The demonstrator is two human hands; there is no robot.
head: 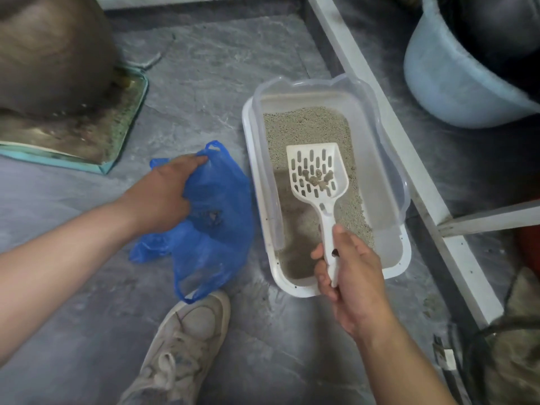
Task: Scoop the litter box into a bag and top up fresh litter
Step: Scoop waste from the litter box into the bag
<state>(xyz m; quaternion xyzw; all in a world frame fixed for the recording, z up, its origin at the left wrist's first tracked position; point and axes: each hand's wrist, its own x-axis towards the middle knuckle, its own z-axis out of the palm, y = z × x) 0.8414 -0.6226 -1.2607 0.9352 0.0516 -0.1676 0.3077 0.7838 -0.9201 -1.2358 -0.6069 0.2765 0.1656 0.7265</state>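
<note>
Right hand (355, 276) held the white slotted scoop (318, 178) by its handle; the grip was closed, fingers wrapped round the lower handle, thumb laid along the top. The scoop's long axis ran from the grip up and slightly leftward in the frame, blade end pointing away from the person, toward the far end of the litter box (391, 176). A few brownish clumps (319, 178) sat on the slotted blade, beyond the grip. The blade was over the grey litter (309, 127), about mid-box (whether it touched the litter or was raised above it could not be told).

The litter box was a white rectangular tray with a clear raised rim, standing on the grey stone floor (204, 68); its long axis roughly matched the scoop's. The litter lay heaped toward the far end, and thinner beneath and just ahead of the grip.

Left hand (166, 194) gripped the blue plastic bag (216, 229) at its upper edge, fingers curled into the plastic near one handle loop. The bag lay crumpled on the floor, just left of the box, well to the left of the scoop grip. Some dark material showed through the plastic.

A pale sneaker (187, 346) rested on the floor below the bag, nearer the person than either grip.
</note>
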